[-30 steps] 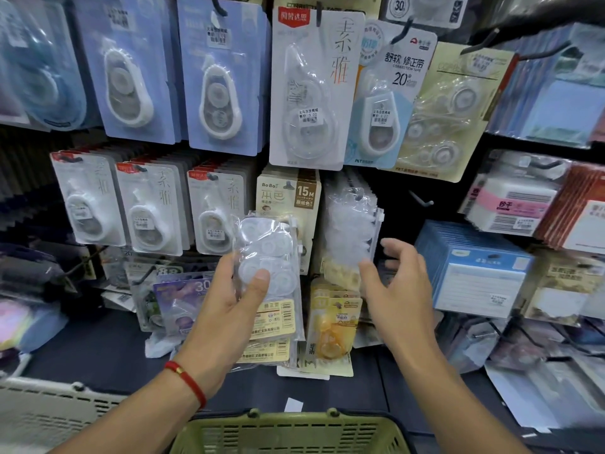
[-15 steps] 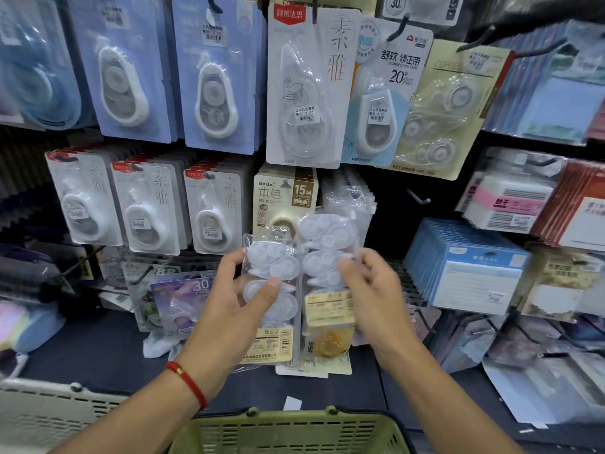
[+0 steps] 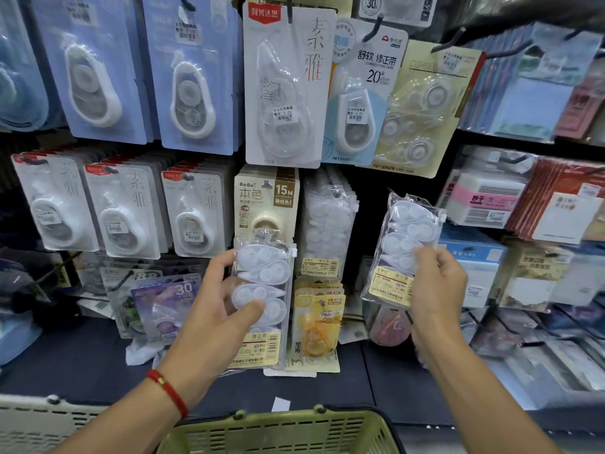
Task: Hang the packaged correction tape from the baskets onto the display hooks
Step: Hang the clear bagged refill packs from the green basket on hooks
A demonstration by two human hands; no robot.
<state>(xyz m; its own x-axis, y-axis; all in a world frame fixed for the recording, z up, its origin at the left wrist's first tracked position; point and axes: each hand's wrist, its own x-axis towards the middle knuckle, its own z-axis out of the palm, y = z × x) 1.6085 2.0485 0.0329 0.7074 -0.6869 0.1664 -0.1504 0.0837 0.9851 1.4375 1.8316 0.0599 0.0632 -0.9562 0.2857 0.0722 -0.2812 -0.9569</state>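
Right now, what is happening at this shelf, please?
A person is stocking correction tape. The left hand grips one clear pack low in front of the display. The right hand holds a second pack up to the right, not yet on a hook. A green basket sits below.

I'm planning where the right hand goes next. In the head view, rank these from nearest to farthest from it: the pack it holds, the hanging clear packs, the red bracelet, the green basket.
1. Clear pack, in the right hand grip.
2. Hanging clear packs, to its left.
3. Green basket, below, and red bracelet, on the left wrist: too close to call.
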